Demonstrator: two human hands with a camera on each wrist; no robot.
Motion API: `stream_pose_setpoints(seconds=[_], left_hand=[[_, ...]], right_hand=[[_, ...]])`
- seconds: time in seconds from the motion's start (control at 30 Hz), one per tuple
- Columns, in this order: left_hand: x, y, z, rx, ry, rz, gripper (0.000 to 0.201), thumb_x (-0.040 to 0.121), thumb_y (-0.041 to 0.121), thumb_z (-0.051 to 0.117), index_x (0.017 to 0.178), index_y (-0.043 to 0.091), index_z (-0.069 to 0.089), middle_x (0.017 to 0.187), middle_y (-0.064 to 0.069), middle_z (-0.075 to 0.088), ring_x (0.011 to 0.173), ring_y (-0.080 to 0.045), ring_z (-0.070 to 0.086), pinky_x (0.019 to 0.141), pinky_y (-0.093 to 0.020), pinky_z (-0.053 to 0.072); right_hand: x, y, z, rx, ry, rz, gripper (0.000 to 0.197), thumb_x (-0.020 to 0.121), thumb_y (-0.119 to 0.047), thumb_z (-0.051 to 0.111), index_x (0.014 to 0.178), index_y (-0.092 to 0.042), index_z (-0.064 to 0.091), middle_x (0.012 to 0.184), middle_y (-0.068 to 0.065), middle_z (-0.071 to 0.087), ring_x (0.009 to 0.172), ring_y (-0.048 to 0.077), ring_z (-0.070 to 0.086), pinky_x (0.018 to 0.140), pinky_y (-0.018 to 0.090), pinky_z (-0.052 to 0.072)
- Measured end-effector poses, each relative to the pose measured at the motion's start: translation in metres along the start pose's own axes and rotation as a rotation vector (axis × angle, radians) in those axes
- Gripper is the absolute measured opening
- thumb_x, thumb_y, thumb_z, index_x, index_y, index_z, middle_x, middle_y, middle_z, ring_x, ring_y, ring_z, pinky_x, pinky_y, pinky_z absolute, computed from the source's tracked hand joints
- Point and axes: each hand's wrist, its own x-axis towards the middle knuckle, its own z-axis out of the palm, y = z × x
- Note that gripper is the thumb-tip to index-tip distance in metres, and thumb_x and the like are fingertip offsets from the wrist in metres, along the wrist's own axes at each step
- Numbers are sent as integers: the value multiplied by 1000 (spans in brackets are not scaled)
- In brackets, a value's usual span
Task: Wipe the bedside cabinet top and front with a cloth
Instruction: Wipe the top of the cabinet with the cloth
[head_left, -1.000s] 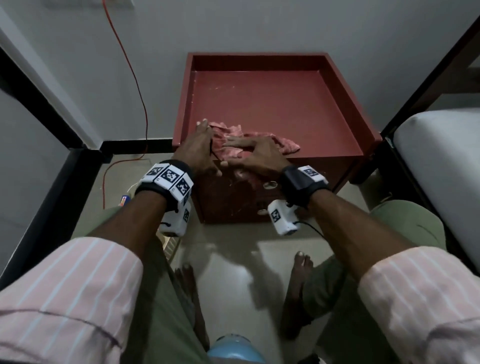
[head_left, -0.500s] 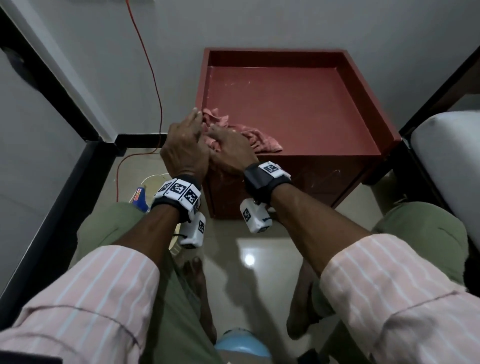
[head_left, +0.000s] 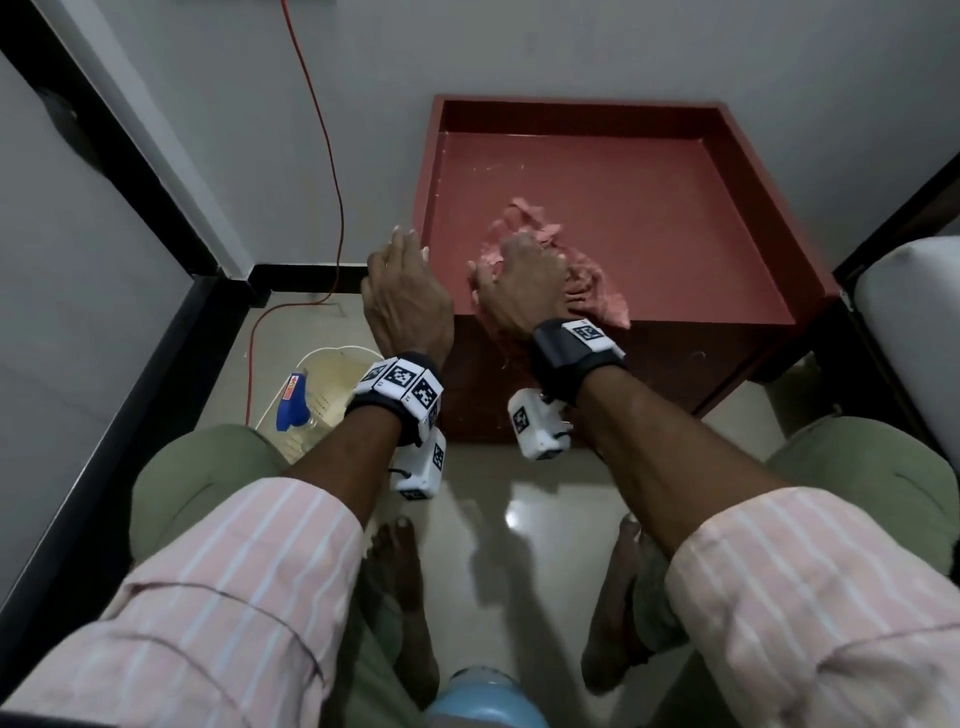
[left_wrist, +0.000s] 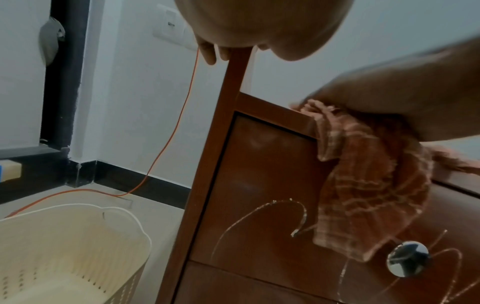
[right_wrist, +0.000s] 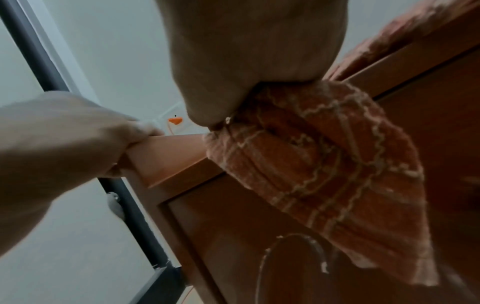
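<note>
Cloth (head_left: 582, 291) lay bunched at centre frame on the cabinet (head_left: 649, 208) top's near edge, one flap hanging down the front, under the right hand (head_left: 524, 283) with fingers curled into it; left hand (head_left: 405, 296) gripped the left rim.

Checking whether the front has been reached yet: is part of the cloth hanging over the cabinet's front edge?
Yes, the cloth droops from under the right hand past the top edge, down the drawer front.
</note>
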Motion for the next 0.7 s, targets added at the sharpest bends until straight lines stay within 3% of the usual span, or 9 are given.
stream_pose_setpoints(seconds=[0.1, 0.17, 0.27, 0.33, 0.4, 0.5, 0.57, 0.63, 0.7], left_hand=[[1, 6, 3, 38, -46, 53, 44, 98, 14, 39, 140, 11, 51, 152, -10, 47, 140, -25, 43, 114, -40, 36], [6, 6, 3, 71, -52, 98, 43, 98, 13, 44, 141, 10, 50, 153, -11, 45, 144, -26, 39, 120, -41, 30], [15, 7, 3, 152, -83, 220, 42, 100, 18, 47, 140, 8, 50, 153, -15, 44, 147, -28, 33, 124, -43, 21], [17, 12, 5, 236, -163, 337, 44, 100, 21, 48, 142, 5, 48, 154, -18, 41, 149, -32, 28, 125, -45, 18], [18, 19, 10, 309, -272, 412, 49, 102, 20, 45, 147, 2, 40, 157, -19, 35, 151, -33, 23, 124, -43, 15], [24, 33, 10, 227, -367, 300, 51, 101, 14, 45, 149, 1, 35, 159, -18, 32, 151, -30, 22, 124, -37, 17], [31, 39, 9, 73, -318, 174, 45, 99, 8, 47, 143, 5, 45, 152, -16, 44, 145, -29, 35, 122, -35, 26], [38, 41, 8, -80, -245, 75, 39, 93, 2, 50, 132, 8, 55, 137, -11, 58, 129, -28, 53, 110, -36, 43], [42, 43, 8, -110, -258, 29, 40, 91, 5, 58, 131, 7, 56, 132, -11, 61, 122, -27, 58, 103, -38, 49]], right_hand=[[-3, -14, -4, 161, -185, -227, 42, 89, -31, 51, 130, -24, 58, 137, 1, 56, 122, 26, 55, 101, 39, 45], [-3, -4, -18, 246, -329, -285, 46, 87, -36, 58, 133, -29, 57, 142, -1, 53, 126, 23, 53, 104, 37, 43], [8, 33, -38, 340, -375, -164, 51, 84, -57, 62, 126, -28, 62, 132, 0, 61, 117, 19, 58, 99, 35, 46], [23, 56, -39, 211, -227, -62, 50, 88, -61, 54, 122, -25, 64, 125, 3, 64, 112, 24, 60, 92, 34, 45], [43, 56, -28, 17, -164, 90, 56, 90, -62, 46, 127, -20, 56, 132, 9, 58, 118, 31, 56, 98, 40, 42], [61, 24, -4, -122, -168, 253, 57, 90, -54, 46, 131, -14, 51, 140, 11, 49, 127, 33, 48, 107, 50, 35], [63, 0, -3, -47, -230, 57, 43, 95, -38, 46, 128, -12, 55, 134, 12, 55, 120, 32, 54, 100, 42, 42], [59, -7, -12, 98, -396, -192, 35, 96, -23, 47, 130, -15, 56, 131, 11, 59, 115, 28, 58, 96, 38, 44], [57, 6, -23, 290, -562, -282, 36, 93, -29, 55, 128, -23, 60, 127, 4, 64, 109, 24, 61, 94, 35, 46]])
